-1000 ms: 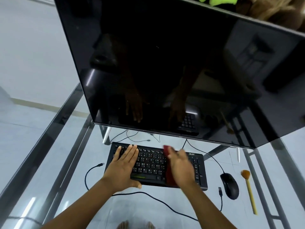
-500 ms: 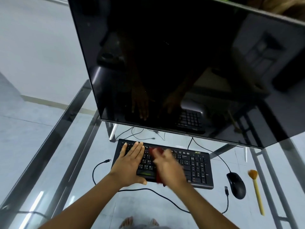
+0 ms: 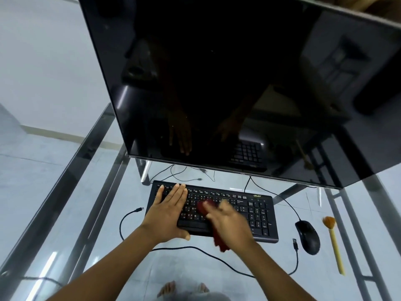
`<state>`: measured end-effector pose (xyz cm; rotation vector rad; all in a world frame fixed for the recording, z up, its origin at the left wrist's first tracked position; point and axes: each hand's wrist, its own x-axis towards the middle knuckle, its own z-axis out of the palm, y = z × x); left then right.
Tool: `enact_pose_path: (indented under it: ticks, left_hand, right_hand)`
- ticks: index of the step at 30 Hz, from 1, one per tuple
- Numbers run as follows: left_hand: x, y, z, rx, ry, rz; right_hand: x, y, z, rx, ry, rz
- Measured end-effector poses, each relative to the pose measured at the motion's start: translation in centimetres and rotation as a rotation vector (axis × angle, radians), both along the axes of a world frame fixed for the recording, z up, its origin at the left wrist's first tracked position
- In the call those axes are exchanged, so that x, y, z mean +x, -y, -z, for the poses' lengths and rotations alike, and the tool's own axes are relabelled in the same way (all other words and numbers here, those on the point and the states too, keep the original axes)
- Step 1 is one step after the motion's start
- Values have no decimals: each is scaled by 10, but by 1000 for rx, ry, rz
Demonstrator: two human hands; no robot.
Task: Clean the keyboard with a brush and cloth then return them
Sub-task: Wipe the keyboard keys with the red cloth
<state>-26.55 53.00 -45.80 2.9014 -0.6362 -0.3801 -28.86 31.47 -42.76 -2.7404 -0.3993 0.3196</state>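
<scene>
Right hand: grip clenched on the red cloth, pressed on the middle keys
Left hand: released, flat just left of the grip, pinning the keyboard
Risk: a hard wipe could skid the keyboard on glass or lift a keycap
Brush: well right of the grip, past the mouse
Cables: loose, could snag
Table: clear glass, metal frame
Room: dark monitor beyond, pale tiled floor below

- Left hand: bare; no glove, ring or watch visible.
- Right hand: bare, outline blurred.
- Both forearms: bare, no sleeves in view.
- Feet: bare, toes visible through the glass desk.
</scene>
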Motion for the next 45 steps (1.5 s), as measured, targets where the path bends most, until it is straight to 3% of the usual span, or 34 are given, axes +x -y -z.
enact_pose_path:
  ticks: [2, 6, 12, 15, 16, 19, 21, 23, 26, 30, 32, 35, 37, 40, 41, 45]
  left_hand:
    - [-1, 0, -2, 14, -1, 5]
    - [0, -1, 1, -8, 8, 0]
    - [1, -2, 5, -27, 26, 4]
    - [3, -7, 10, -4, -1, 37]
    - [3, -10, 10, -3, -3, 50]
    - [3, -28, 5, -159, 35, -117]
    - [1, -48, 7, -259, 27, -290]
    - [-1, -65, 12, -267, -21, -314]
    - [-4, -73, 21, -311, -85, -260]
    - [-4, -77, 24, -344, -89, -224]
    - [-6, -80, 23, -354, -93, -211]
    - [-9, -80, 24, -348, -62, -222]
    - [-10, -80, 24, -319, -39, -214]
    - [-10, -81, 26, -319, -25, -214]
    - [-10, -81, 26, -326, -24, -215]
    - [-11, -81, 27, -322, -11, -212]
  right_hand:
    - [-2, 1, 3, 13, 44, 121]
    - [-20, -13, 5, -43, 72, -223]
    - [-5, -9, 8, -111, 136, 85]
    - [-20, -35, 8, -41, 68, -176]
    - [-15, -32, 9, -71, 57, -165]
    - [12, -5, 1, -181, 110, 70]
    - [26, 14, 3, -166, 82, 333]
    - [29, 16, 5, -125, 64, 421]
    - [22, -21, 12, -56, 65, 303]
    - [21, -60, 6, -15, 17, -126]
    - [40, -44, 5, -28, 81, -77]
    - [62, -30, 10, -39, 61, 192]
    - [54, -52, 15, -33, 80, 55]
    - [38, -82, 15, -8, 79, -346]
    - [45, -82, 15, -9, 100, -365]
    - [67, -84, 12, -69, 145, -4]
